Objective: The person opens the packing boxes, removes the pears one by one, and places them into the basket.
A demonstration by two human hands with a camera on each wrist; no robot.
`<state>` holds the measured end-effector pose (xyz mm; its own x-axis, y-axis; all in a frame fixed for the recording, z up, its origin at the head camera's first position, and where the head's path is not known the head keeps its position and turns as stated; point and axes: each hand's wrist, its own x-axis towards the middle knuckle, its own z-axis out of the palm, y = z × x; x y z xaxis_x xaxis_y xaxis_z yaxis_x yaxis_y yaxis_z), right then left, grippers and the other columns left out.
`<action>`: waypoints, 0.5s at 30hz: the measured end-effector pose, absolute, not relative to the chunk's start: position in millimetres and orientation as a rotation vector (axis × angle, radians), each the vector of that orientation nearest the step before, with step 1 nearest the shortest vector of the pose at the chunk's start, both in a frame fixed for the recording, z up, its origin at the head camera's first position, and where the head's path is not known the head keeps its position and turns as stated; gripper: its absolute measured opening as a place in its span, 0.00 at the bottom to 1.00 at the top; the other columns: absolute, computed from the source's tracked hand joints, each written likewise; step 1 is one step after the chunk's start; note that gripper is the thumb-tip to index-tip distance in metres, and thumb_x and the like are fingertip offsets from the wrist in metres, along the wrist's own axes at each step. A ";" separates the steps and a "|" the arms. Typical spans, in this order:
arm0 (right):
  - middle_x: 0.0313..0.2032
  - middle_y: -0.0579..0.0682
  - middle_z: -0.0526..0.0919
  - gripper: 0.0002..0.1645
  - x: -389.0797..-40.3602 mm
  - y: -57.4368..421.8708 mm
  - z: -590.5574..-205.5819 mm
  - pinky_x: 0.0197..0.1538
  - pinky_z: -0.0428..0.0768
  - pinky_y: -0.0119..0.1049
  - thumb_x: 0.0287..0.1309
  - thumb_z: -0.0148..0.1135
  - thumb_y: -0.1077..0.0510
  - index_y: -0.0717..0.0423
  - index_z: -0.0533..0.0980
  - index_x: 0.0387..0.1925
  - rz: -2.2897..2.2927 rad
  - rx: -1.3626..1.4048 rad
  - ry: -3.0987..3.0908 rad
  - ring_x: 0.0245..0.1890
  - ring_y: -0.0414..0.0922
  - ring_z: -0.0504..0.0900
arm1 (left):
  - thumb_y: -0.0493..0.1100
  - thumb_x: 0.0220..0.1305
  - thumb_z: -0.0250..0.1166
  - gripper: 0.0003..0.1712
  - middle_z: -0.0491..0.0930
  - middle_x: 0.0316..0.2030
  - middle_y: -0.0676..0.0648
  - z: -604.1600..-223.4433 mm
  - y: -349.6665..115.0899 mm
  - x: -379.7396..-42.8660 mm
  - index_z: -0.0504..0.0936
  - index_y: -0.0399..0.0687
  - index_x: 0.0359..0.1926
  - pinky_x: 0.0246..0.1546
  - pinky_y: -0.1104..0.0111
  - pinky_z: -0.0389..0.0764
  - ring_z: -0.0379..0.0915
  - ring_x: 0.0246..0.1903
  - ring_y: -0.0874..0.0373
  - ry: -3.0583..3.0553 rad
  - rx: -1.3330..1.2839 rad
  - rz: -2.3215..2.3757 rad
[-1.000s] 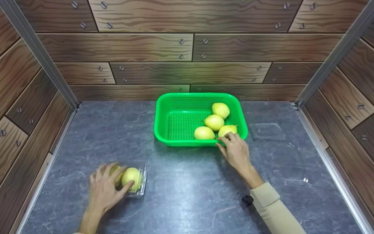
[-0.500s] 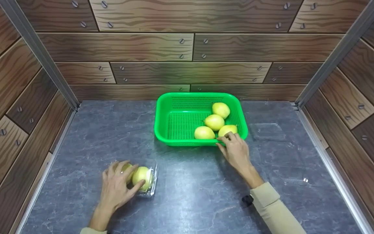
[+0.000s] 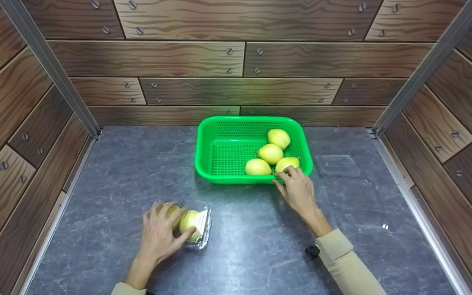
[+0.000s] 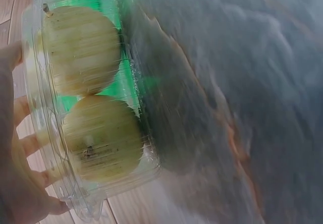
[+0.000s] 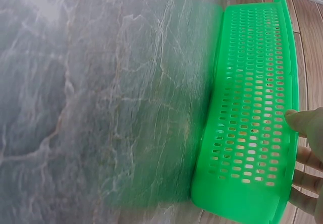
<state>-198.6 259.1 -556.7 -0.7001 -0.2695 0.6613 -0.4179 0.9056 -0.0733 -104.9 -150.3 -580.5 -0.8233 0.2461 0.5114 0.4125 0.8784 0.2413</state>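
Observation:
My left hand (image 3: pixel 160 233) grips a clear plastic clamshell box (image 3: pixel 207 227) from above, fingers spread across its top and the thumb at its near side. Inside the box two yellow-green pears (image 4: pixel 103 138) lie side by side, seen through the plastic in the left wrist view. Farther right, my right hand (image 3: pixel 298 190) pinches the near rim of a green perforated basket (image 5: pixel 247 123); its thumb presses the outer wall and its fingers reach over to the inside. Several loose pears (image 3: pixel 271 154) lie in the basket's right half, one partly covered by my fingers.
Clear plastic pieces (image 3: pixel 373 228), hard to see, lie on the grey marbled tabletop (image 3: pixel 236 262) at the right. Wood-patterned walls (image 3: pixel 203 92) enclose the back and both sides, with metal strips (image 3: pixel 420 217) along the side edges.
My left hand has slid to the right with the clamshell box and its pears, closer to the basket. The right hand and the basket have stayed in place.

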 end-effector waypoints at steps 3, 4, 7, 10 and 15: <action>0.35 0.50 0.82 0.11 -198.8 259.2 -557.0 0.31 0.82 0.42 0.54 0.82 0.52 0.48 0.89 0.39 0.280 0.488 -2.376 0.34 0.51 0.80 | 0.70 0.55 0.71 0.33 0.84 0.58 0.40 -581.1 -145.0 -105.4 0.87 0.60 0.57 0.56 0.29 0.76 0.75 0.60 0.29 -2.575 -0.492 -0.471; 0.35 0.50 0.82 0.11 -198.8 259.2 -557.0 0.31 0.82 0.42 0.54 0.82 0.52 0.48 0.89 0.39 0.279 0.488 -2.378 0.34 0.51 0.81 | 0.70 0.55 0.71 0.33 0.84 0.58 0.40 -581.1 -143.1 -105.4 0.87 0.60 0.57 0.56 0.28 0.76 0.75 0.60 0.30 -2.574 -0.497 -0.472; 0.35 0.51 0.83 0.11 -198.4 259.1 -556.7 0.31 0.82 0.43 0.54 0.81 0.52 0.48 0.89 0.39 0.279 0.486 -2.389 0.34 0.51 0.81 | 0.71 0.55 0.71 0.33 0.84 0.58 0.40 -581.0 -137.0 -105.4 0.87 0.60 0.57 0.55 0.30 0.77 0.76 0.60 0.31 -2.567 -0.515 -0.470; 0.35 0.51 0.83 0.11 -198.2 259.1 -556.6 0.32 0.82 0.43 0.55 0.81 0.53 0.48 0.89 0.39 0.283 0.485 -2.398 0.34 0.51 0.81 | 0.72 0.55 0.70 0.34 0.84 0.58 0.41 -581.0 -130.4 -105.8 0.87 0.61 0.56 0.54 0.33 0.78 0.76 0.60 0.32 -2.558 -0.530 -0.457; 0.35 0.50 0.83 0.11 -198.0 259.4 -556.7 0.32 0.82 0.43 0.55 0.81 0.53 0.47 0.89 0.40 0.295 0.480 -2.405 0.34 0.51 0.80 | 0.73 0.56 0.69 0.32 0.84 0.57 0.43 -582.0 -119.2 -107.4 0.87 0.63 0.55 0.53 0.36 0.79 0.76 0.59 0.34 -2.550 -0.565 -0.432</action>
<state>-198.0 259.4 -556.7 -0.7153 -0.2633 0.6473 -0.4120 0.9071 -0.0863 -107.4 -119.2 -582.0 -0.7945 0.3093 0.5226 0.4642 0.8642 0.1943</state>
